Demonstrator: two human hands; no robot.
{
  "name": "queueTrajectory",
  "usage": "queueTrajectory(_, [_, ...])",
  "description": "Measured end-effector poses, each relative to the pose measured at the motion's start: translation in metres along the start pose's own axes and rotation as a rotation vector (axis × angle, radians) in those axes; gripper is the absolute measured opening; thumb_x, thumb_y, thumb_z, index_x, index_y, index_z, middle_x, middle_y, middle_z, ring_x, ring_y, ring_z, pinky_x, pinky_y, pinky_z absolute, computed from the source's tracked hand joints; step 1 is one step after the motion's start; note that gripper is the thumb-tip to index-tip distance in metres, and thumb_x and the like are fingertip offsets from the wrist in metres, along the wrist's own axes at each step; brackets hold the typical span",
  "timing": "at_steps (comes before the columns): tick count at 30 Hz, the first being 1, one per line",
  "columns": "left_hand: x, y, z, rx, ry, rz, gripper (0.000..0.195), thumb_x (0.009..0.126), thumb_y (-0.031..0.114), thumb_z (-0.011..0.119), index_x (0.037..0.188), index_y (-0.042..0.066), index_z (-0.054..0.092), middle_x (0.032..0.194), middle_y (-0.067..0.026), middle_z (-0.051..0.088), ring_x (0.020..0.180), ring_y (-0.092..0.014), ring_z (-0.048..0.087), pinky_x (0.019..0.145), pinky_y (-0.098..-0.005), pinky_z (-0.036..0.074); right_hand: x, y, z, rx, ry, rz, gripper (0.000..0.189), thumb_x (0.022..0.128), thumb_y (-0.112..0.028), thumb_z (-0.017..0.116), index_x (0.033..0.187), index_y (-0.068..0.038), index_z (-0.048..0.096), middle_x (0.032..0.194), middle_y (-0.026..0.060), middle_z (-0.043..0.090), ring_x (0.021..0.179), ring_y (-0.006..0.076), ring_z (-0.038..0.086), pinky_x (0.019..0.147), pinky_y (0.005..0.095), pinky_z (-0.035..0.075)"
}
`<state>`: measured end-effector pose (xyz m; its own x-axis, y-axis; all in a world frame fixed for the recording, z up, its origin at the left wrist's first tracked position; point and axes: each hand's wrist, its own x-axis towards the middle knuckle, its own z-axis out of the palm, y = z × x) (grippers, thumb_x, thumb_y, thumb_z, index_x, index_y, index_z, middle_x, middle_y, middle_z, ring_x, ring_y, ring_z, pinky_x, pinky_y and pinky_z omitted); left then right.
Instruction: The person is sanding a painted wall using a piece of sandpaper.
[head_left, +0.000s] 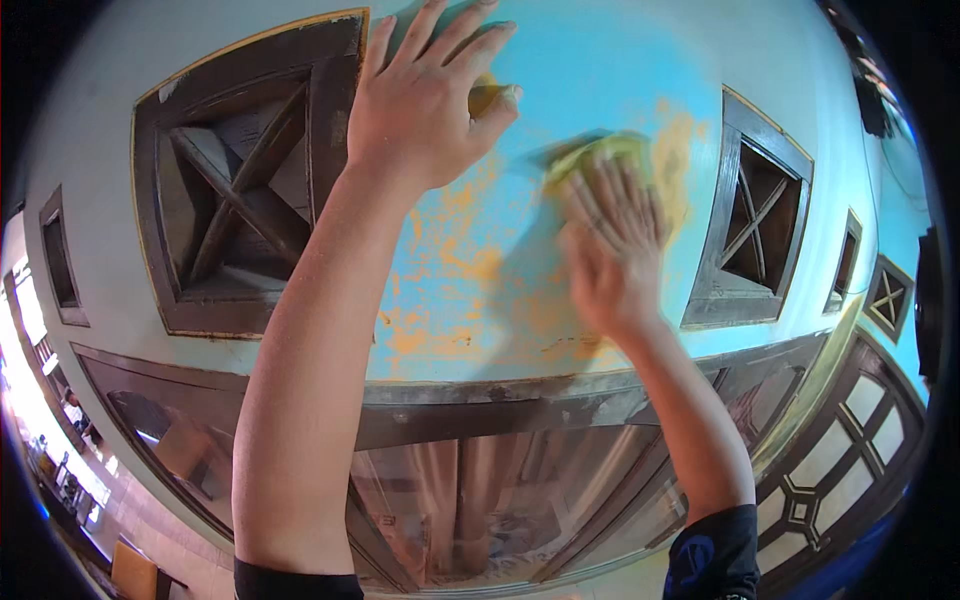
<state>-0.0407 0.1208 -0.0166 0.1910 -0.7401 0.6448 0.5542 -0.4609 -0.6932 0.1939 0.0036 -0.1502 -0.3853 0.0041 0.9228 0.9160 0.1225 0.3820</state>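
My left hand lies with fingers spread on the upper part of a blue wall with worn orange patches. A small yellowish piece shows between its thumb and forefinger; what it is I cannot tell. My right hand, blurred, presses a yellow-green pad or cloth flat to the wall, lower and to the right. Orange patches show just right of the pad, and more of them lie below and between my hands.
Dark wooden vent frames with crossed bars flank the patch, one at left and one at right. Below runs a dark wooden window frame with glass panes. A panelled door stands at lower right, a chair at lower left.
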Motion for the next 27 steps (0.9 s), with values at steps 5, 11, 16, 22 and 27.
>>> queueTrajectory(5, [0.005,0.032,-0.016,0.229,-0.205,-0.137,0.066,0.103,0.056,0.052,0.16,0.022,0.048,0.171,-0.0021,0.037,0.162,-0.029,0.025,0.133,-0.0552,0.015,-0.03,-0.017,-0.017,0.241,-0.322,-0.439,0.046,0.099,-0.029,0.068,0.146,-0.028,0.065,0.164,0.0032,0.052,0.152,0.029,0.047,0.124,0.0533,0.036])
queueTrajectory(11, [0.023,0.044,-0.033,0.385,-0.453,-0.32,0.065,0.103,0.061,0.052,0.161,0.031,0.047,0.172,0.0064,0.036,0.162,-0.022,0.026,0.134,-0.0527,0.014,0.017,0.05,-0.014,0.031,0.089,0.115,0.047,0.105,-0.023,0.06,0.152,-0.021,0.062,0.166,0.0109,0.048,0.157,0.037,0.038,0.127,0.0553,0.025])
queueTrajectory(16, [0.013,0.043,-0.036,0.409,-0.493,-0.322,0.064,0.105,0.058,0.051,0.163,0.033,0.043,0.173,0.007,0.034,0.162,-0.023,0.025,0.134,-0.0529,0.015,-0.046,-0.027,-0.005,0.097,-0.204,-0.175,0.049,0.102,-0.027,0.065,0.15,-0.025,0.063,0.165,0.0077,0.05,0.154,0.0368,0.043,0.127,0.0556,0.027])
queueTrajectory(22, [0.006,0.04,-0.031,0.418,-0.472,-0.286,0.065,0.105,0.059,0.052,0.164,0.033,0.043,0.173,0.0072,0.034,0.162,-0.022,0.025,0.135,-0.0517,0.014,-0.012,0.02,-0.013,-0.036,-0.098,-0.138,0.047,0.101,-0.025,0.065,0.148,-0.024,0.065,0.163,0.01,0.052,0.153,0.0354,0.045,0.124,0.0536,0.032])
queueTrajectory(27, [0.006,0.046,-0.034,0.438,-0.479,-0.289,0.064,0.105,0.058,0.051,0.164,0.034,0.042,0.173,0.0082,0.033,0.162,-0.021,0.024,0.135,-0.0515,0.013,-0.028,0.017,0.0,-0.052,0.043,0.081,0.047,0.103,-0.029,0.063,0.149,-0.022,0.064,0.164,0.0108,0.051,0.154,0.0359,0.043,0.125,0.0555,0.029])
